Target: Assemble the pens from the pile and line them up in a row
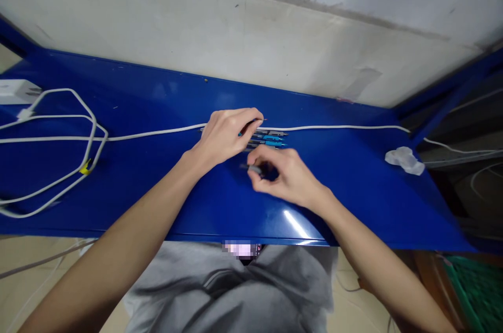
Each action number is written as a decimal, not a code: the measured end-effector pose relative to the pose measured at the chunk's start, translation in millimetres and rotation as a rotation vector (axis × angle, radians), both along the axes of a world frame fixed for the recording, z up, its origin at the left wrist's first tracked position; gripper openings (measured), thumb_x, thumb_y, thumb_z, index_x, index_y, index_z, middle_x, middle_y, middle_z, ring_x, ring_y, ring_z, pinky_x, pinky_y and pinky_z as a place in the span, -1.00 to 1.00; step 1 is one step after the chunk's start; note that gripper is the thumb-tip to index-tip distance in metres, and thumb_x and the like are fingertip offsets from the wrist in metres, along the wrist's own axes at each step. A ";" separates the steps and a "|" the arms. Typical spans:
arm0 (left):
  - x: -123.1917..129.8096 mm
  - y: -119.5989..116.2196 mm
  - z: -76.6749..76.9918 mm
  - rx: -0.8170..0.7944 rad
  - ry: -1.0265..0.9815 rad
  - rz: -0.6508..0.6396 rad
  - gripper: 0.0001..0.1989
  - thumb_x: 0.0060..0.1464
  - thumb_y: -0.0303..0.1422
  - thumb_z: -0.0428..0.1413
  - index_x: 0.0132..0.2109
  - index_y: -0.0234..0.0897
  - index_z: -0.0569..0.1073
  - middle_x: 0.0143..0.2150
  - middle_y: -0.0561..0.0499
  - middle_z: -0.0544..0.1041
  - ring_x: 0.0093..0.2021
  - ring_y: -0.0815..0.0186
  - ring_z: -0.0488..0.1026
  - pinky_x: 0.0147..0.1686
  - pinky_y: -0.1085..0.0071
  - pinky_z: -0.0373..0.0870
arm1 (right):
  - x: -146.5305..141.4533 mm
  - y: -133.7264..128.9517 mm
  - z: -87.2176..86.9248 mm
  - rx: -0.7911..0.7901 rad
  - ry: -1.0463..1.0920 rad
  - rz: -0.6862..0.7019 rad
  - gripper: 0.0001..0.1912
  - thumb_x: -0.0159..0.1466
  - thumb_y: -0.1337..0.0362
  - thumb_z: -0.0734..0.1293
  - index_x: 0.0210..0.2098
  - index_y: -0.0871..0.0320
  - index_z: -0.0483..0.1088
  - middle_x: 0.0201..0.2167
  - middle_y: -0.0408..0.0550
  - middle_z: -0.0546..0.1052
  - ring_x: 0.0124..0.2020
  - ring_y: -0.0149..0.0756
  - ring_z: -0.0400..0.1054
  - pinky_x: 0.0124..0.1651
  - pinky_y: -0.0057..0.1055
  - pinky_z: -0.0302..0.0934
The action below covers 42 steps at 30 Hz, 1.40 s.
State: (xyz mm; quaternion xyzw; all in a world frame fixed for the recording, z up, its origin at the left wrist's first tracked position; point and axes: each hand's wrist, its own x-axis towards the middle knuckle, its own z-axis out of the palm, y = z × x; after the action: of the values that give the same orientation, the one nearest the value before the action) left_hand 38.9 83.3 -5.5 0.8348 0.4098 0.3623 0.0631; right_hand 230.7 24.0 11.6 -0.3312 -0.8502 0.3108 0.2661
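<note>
Several pens (275,138) with blue and grey clips lie side by side on the blue shelf (231,207), in the middle of the head view. My left hand (231,131) is curled over their left part, thumb and fingers closed. A thin pointed tip pokes out past its fingertips, seemingly from a pen mostly hidden by the hand. Just in front of the row, my right hand (281,173) pinches a dark pen with a grey part (254,169), which is blurred by motion and partly covered by the fingers.
A white cable (165,131) runs across the shelf behind the pens, its loops and a white plug adapter (18,92) at the left. Crumpled white plastic (406,159) lies at the right. A pale wall (236,29) rises behind; a phone (243,250) sits below the front edge.
</note>
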 end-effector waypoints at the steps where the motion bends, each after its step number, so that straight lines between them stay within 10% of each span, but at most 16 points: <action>1: -0.1 0.2 0.0 0.005 -0.001 -0.007 -0.76 0.39 -0.31 0.00 -0.09 -0.23 0.56 -0.18 0.02 0.66 -0.26 0.34 0.56 -0.26 0.46 0.35 | 3.7 4.4 1.2 0.007 0.083 -0.092 -0.92 0.32 0.30 0.34 -0.17 0.10 0.41 -0.40 -0.20 0.48 -0.44 -0.43 0.29 -0.29 -0.45 0.21; 6: 1.2 -0.8 0.4 0.017 0.020 -0.017 -0.76 0.39 -0.33 0.01 -0.08 -0.23 0.57 -0.19 0.03 0.66 -0.27 0.34 0.57 -0.27 0.46 0.34 | 16.6 25.5 2.1 0.107 0.263 -0.421 -0.78 0.43 0.20 0.30 0.00 0.09 0.50 -0.34 -0.12 0.52 -0.41 -0.38 0.30 -0.31 -0.41 0.21; 27: 3.6 -3.8 0.0 0.025 -0.001 -0.068 -0.75 0.41 -0.29 0.02 -0.09 -0.23 0.59 -0.21 0.04 0.66 -0.29 0.36 0.56 -0.30 0.48 0.33 | 23.5 45.9 -9.8 -0.433 0.608 -0.248 -0.75 0.28 0.08 0.48 -0.17 0.07 0.46 -0.46 -0.17 0.55 -0.49 -0.34 0.45 -0.53 -0.43 0.32; 42: 13.9 -12.0 5.7 -0.063 0.019 -0.137 -0.74 0.22 -0.59 0.02 0.02 -0.26 0.38 -0.12 0.00 0.52 -0.26 0.35 0.49 -0.29 0.45 0.35 | 15.1 37.5 -9.4 -0.275 0.535 -0.222 -0.71 0.29 0.04 0.47 -0.19 0.07 0.39 -0.30 -0.14 0.43 -0.49 -0.44 0.26 -0.54 -0.45 0.25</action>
State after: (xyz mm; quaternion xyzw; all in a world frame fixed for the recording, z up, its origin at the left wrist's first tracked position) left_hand 52.8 71.2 0.2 0.8617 0.3637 0.3362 0.1101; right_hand 245.9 61.5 2.2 -0.3615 -0.6587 0.4681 0.4651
